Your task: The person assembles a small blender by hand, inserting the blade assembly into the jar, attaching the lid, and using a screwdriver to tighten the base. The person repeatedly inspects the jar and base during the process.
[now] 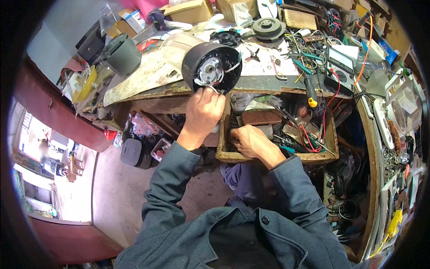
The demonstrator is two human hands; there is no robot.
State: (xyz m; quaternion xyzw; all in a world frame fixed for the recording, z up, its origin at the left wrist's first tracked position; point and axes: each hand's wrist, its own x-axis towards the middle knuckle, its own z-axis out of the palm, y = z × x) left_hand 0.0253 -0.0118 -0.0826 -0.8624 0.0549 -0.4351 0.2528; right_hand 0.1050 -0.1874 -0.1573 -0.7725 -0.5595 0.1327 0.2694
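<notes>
A black round appliance housing [189,62] lies tipped on its side at the bench's front edge. Its open end faces me and shows a metal motor part [210,71] with white wires. At the lower rim, my left hand [204,112] is closed with its fingertips pinched on a white wire [217,89]. My right hand [254,142] reaches into the open wooden drawer [277,158], near its left side. Its fingers are curled together among small parts, and what they hold, if anything, is hidden. Just beyond that hand sits a brown block [261,117].
A screwdriver [310,92] with a black and yellow handle leans over the drawer's back edge. A multimeter [337,74] with a red lead stands to its right. Pliers [302,67], a grey round part [268,29] and a dark grey pot-like container [122,54] crowd the workbench.
</notes>
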